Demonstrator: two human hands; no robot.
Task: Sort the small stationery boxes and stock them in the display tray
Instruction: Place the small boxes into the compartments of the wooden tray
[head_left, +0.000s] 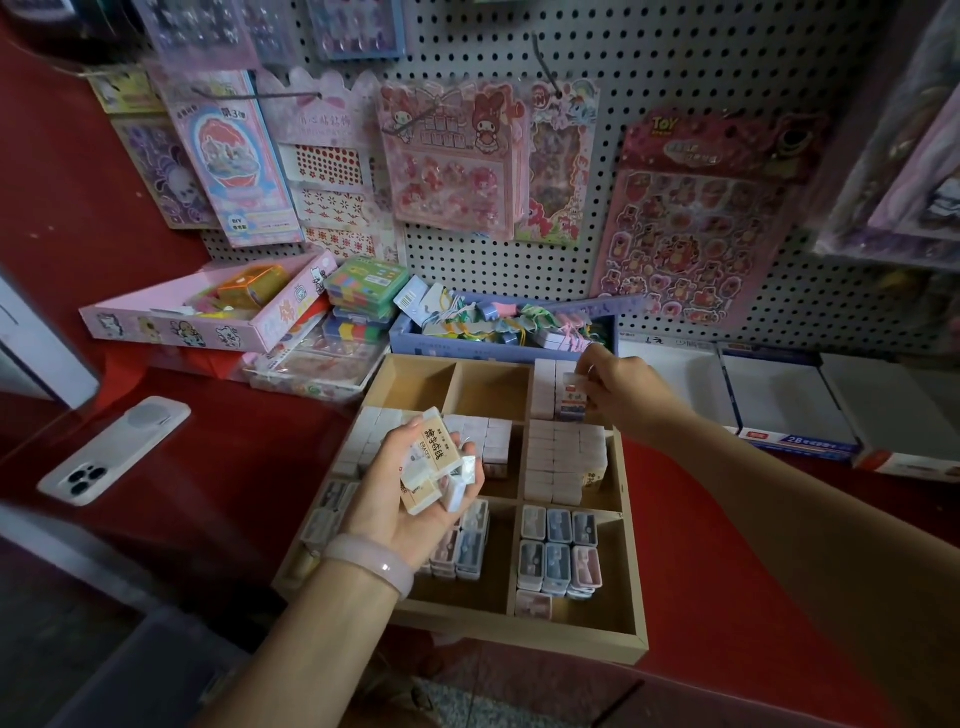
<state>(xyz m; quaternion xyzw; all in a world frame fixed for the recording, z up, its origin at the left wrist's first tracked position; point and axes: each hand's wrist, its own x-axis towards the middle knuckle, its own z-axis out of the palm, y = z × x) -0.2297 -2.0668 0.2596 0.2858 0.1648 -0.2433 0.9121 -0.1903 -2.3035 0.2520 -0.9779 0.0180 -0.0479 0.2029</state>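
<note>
On the red counter (218, 467) the wooden display tray (636, 571) is sitting with most compartments part-filled with small boxes, and its far right compartment is taking a row of pale boxes (545, 387) standing on end. The right hand (623, 387) is reaching out over that far corner, arm stretched, pinching one small box (575, 395) upright just beside the row, its long axis vertical and the open slot lying directly below it. Nearer the body, the left hand (400, 499) is cupping palm-up over the tray's middle, grasping a loose bunch of eraser boxes (434, 467) as the waiting supply.
</note>
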